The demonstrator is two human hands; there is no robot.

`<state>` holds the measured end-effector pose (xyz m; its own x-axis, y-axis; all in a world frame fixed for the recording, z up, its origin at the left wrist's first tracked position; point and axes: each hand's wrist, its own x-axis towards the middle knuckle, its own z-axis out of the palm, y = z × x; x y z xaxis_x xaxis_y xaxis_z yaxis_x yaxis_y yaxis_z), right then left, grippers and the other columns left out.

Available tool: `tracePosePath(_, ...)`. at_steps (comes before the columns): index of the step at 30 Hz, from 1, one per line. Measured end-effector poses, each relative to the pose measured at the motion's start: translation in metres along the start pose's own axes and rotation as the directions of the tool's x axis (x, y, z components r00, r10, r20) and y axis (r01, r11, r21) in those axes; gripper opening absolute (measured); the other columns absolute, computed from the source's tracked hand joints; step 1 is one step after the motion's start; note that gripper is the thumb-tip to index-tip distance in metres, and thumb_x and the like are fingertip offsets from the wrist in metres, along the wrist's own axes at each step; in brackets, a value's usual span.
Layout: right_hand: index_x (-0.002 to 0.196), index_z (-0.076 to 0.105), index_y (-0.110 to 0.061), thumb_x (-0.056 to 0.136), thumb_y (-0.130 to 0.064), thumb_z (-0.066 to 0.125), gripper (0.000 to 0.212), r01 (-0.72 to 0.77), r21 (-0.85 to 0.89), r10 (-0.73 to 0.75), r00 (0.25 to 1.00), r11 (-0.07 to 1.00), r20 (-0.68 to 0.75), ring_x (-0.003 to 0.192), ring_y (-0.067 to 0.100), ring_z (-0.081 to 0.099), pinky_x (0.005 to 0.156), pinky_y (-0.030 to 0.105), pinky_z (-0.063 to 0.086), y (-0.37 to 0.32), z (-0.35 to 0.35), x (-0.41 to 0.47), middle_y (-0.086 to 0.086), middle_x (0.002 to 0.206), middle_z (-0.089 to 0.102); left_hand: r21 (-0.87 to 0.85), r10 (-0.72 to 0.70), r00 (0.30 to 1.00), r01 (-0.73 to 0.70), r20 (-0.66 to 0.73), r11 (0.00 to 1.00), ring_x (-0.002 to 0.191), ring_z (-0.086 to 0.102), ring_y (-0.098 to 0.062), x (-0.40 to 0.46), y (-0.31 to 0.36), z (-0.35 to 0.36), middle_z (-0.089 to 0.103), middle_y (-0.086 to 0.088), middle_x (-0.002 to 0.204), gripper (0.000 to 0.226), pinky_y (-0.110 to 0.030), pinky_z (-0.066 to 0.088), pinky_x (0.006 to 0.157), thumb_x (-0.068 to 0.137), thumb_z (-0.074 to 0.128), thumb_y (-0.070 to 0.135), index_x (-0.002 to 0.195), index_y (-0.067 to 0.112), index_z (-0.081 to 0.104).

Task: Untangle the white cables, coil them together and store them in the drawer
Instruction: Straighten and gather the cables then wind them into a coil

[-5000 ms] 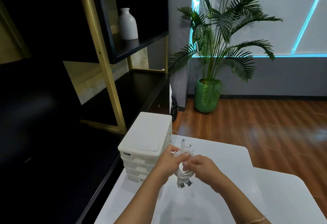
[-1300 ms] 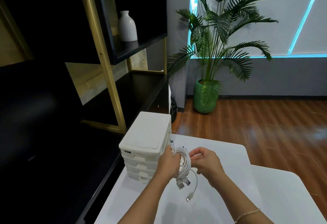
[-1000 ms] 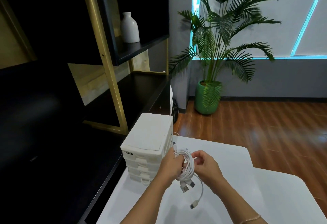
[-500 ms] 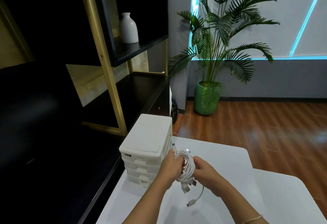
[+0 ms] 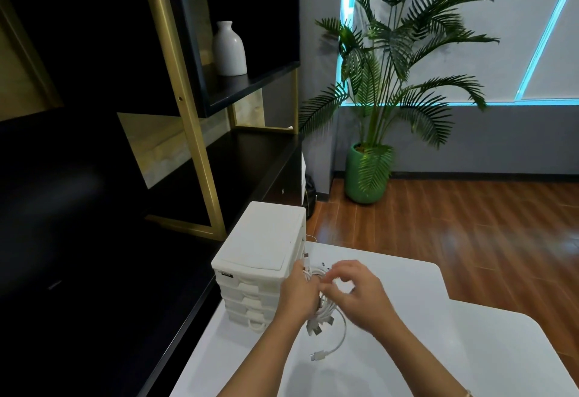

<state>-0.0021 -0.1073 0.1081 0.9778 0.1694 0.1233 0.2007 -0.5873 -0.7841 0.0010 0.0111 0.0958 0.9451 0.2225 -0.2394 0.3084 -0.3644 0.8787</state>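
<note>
A bundle of coiled white cables (image 5: 324, 310) hangs above the white table (image 5: 407, 343), held between both hands. My left hand (image 5: 297, 298) grips the coil from the left side. My right hand (image 5: 360, 291) pinches a strand at the coil's top, fingers bent. Several plug ends stick out below the coil, and one loose end (image 5: 318, 356) dangles lowest. The small white drawer unit (image 5: 260, 259) stands just left of my hands with all its drawers pushed in.
A black and gold shelf unit (image 5: 188, 108) with a white vase (image 5: 228, 50) rises to the left. A potted palm (image 5: 369, 174) stands on the wooden floor beyond the table. The table's far edge lies just behind the drawer unit.
My right hand has lifted from the coil's lower right to its top and is blurred by motion. The left hand and the coil stay in place; the loose end still dangles.
</note>
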Motion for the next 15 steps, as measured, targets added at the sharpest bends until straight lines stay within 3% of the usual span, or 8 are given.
tracePosePath(2, 0.102, 0.072, -0.030, 0.091, -0.033, 0.059, 0.018, 0.000, -0.266, 0.017, 0.998, 0.964, 0.061, 0.117, 0.009, 0.042, 0.089, 0.023, 0.039, 0.000, 0.006, 0.000, -0.007, 0.127, 0.053, -0.097, -0.071, 0.997, 0.071, 0.005, 0.993, 0.081, 0.060, -0.020, 0.002, -0.001, 0.001, 0.062, -0.004, 0.098, 0.015, -0.032, 0.051, 0.072, 0.092, 0.049, 0.020, 0.106, 0.022, 0.045)
tracePosePath(5, 0.115, 0.067, -0.033, 0.095, -0.030, 0.052, 0.026, -0.072, -0.396, 0.133, 0.983, 0.915, 0.128, 0.131, 0.016, 0.033, 0.094, 0.027, 0.041, 0.000, 0.006, 0.000, -0.003, 0.144, 0.041, -0.199, -0.145, 0.988, 0.154, 0.058, 0.968, 0.066, 0.058, -0.018, 0.004, 0.000, 0.000, 0.063, -0.004, 0.078, 0.025, -0.029, 0.049, 0.062, 0.079, 0.059, 0.013, 0.103, 0.009, 0.056)
tracePosePath(7, 0.117, 0.066, -0.032, 0.095, -0.027, 0.051, 0.027, -0.083, -0.397, 0.155, 0.976, 0.914, 0.152, 0.126, 0.018, 0.039, 0.090, 0.028, 0.042, 0.001, 0.008, 0.001, 0.000, 0.139, 0.046, -0.286, -0.162, 0.980, 0.189, 0.115, 0.939, 0.056, 0.054, -0.017, 0.006, 0.001, -0.003, 0.059, -0.005, 0.064, 0.034, -0.026, 0.045, 0.055, 0.067, 0.065, 0.010, 0.099, 0.000, 0.059)
tracePosePath(9, 0.112, 0.069, -0.030, 0.093, -0.024, 0.053, 0.026, -0.099, -0.359, 0.160, 0.976, 0.928, 0.145, 0.106, 0.017, 0.051, 0.077, 0.023, 0.043, 0.002, 0.009, 0.003, -0.002, 0.113, 0.058, -0.360, -0.163, 0.974, 0.209, 0.156, 0.909, 0.052, 0.054, -0.017, 0.009, -0.001, -0.007, 0.059, -0.008, 0.062, 0.029, -0.025, 0.046, 0.053, 0.069, 0.071, 0.004, 0.095, -0.003, 0.059)
tracePosePath(11, 0.105, 0.073, -0.028, 0.091, -0.023, 0.056, 0.023, -0.139, -0.310, 0.186, 0.974, 0.940, 0.128, 0.085, 0.013, 0.053, 0.063, 0.016, 0.039, 0.002, 0.010, 0.005, -0.007, 0.086, 0.058, -0.409, -0.170, 0.969, 0.230, 0.178, 0.883, 0.054, 0.058, -0.016, 0.010, -0.006, -0.009, 0.064, -0.010, 0.070, 0.026, -0.025, 0.049, 0.056, 0.074, 0.075, 0.003, 0.095, -0.003, 0.060)
tracePosePath(15, 0.095, 0.075, -0.027, 0.090, -0.022, 0.056, 0.021, -0.206, -0.280, 0.249, 0.960, 0.938, 0.129, 0.081, 0.014, 0.058, 0.066, 0.020, 0.045, 0.006, 0.012, 0.006, -0.002, 0.095, 0.071, -0.412, -0.172, 0.968, 0.234, 0.181, 0.880, 0.063, 0.062, -0.016, 0.009, -0.010, -0.008, 0.066, -0.009, 0.079, 0.029, -0.024, 0.053, 0.059, 0.071, 0.081, 0.012, 0.088, 0.006, 0.058)
